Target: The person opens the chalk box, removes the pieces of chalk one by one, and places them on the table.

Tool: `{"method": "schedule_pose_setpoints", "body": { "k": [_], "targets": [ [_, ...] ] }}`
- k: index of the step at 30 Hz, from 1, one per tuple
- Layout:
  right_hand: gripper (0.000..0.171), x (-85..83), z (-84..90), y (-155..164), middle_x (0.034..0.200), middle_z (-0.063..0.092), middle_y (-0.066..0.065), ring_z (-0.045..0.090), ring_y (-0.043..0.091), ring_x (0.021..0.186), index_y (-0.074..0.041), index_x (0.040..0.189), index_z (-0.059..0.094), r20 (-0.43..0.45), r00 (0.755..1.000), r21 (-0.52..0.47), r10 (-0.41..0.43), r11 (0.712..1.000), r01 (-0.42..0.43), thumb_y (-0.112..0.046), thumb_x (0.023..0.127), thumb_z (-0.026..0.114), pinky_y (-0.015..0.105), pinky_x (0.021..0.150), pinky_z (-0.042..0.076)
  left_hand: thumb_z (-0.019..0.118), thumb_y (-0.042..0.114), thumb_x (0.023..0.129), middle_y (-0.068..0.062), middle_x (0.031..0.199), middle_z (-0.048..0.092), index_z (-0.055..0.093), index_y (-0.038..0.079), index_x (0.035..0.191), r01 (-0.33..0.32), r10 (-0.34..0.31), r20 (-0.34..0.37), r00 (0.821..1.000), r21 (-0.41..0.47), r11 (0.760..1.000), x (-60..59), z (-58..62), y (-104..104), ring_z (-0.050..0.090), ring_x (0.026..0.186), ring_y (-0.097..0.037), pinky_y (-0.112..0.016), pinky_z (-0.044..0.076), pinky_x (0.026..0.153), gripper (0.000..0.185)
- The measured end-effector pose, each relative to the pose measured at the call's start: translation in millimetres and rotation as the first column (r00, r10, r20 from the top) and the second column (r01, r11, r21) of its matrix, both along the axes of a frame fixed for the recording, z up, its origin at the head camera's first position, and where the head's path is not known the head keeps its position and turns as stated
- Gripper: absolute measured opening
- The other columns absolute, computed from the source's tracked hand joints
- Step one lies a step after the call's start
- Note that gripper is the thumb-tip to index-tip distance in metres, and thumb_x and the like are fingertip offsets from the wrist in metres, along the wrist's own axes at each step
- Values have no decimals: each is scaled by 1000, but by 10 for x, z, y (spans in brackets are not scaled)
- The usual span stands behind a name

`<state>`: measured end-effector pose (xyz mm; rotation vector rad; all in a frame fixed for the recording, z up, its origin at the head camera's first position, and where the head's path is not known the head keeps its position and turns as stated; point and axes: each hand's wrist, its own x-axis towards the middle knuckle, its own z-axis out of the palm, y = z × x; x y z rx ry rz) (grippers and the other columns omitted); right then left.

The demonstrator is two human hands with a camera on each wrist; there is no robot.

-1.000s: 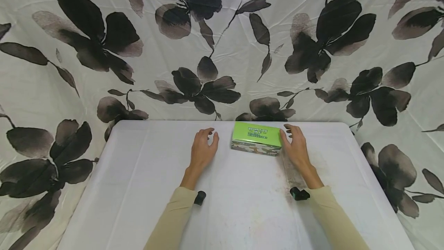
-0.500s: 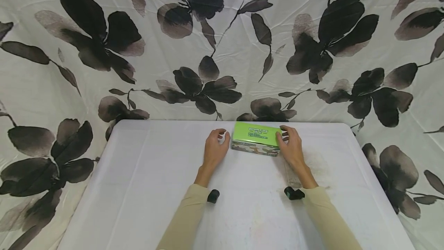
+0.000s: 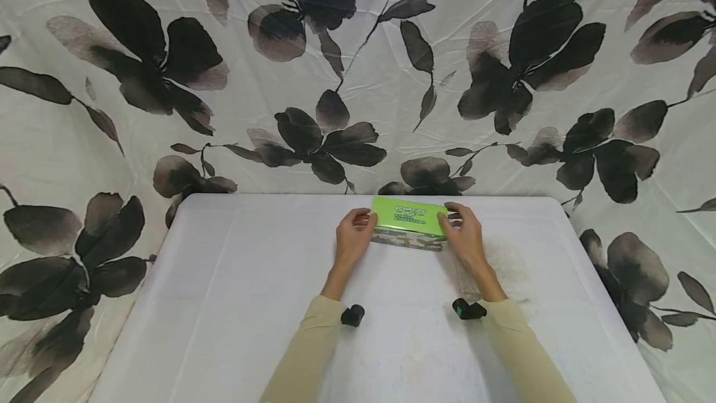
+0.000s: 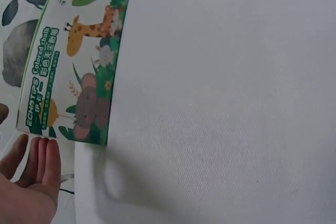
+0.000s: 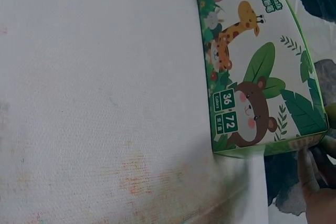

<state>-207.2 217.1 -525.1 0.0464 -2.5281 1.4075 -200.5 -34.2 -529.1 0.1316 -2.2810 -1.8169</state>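
Near the far edge of the table lies a green-topped box of coloured chalk (image 3: 409, 216), printed with cartoon animals along its front side. My left hand (image 3: 352, 238) is at its left end, thumb by the front corner and fingers bent against the end; the left wrist view shows the fingertips (image 4: 44, 142) touching there. At the opposite end, my right hand (image 3: 467, 238) holds the box, its fingers (image 5: 307, 169) against the short side in the right wrist view. The box sits between both hands. Whether its underside is off the table cannot be told.
A white table (image 3: 252, 303) spreads out in front of me, with faint coloured and brownish smudges (image 3: 503, 266) to the right. Behind the table hangs a cloth (image 3: 403, 79) with dark flowers. Small black devices (image 3: 352, 315) are worn at both wrists.
My left hand has moved right and reached the left end of the box of chalk. The right hand has moved slightly left, staying at the right end. The box has barely shifted.
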Motion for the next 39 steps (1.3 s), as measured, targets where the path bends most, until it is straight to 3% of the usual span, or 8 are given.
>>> {"method": "schedule_pose_setpoints", "body": {
  "k": [6,17,23,39],
  "targets": [
    [39,-3,19,-54,130,60,23,63,36,112,4,134,60,42,999,-43,8,999,-6,-13,100,69,45,96,55,75,13,94,-15,103,73,72,-2,113,-43,38,67,997,62,997,26,6,-40,70,95,-27,-30,60,84,24],
    [42,37,15,-181,135,59,20,60,34,118,-1,137,59,144,990,-144,7,990,14,-17,100,70,43,101,52,75,14,95,-14,109,71,72,1,118,-50,37,140,989,91,995,125,-7,-179,68,101,-25,-31,58,89,27],
    [42,38,-23,-235,133,60,19,59,32,118,-2,136,60,155,988,-171,22,985,5,-18,100,71,41,102,51,76,13,95,-13,111,71,71,2,118,-70,49,177,983,119,990,199,-22,-241,67,100,-23,-19,55,81,27],
    [43,160,-6,-349,133,60,18,60,29,117,-2,137,59,163,984,-178,72,983,-43,-18,99,72,40,99,53,74,18,96,-12,118,69,68,5,125,-67,31,220,975,162,985,439,-3,-411,65,106,-22,-17,53,82,33]
  ]
}}
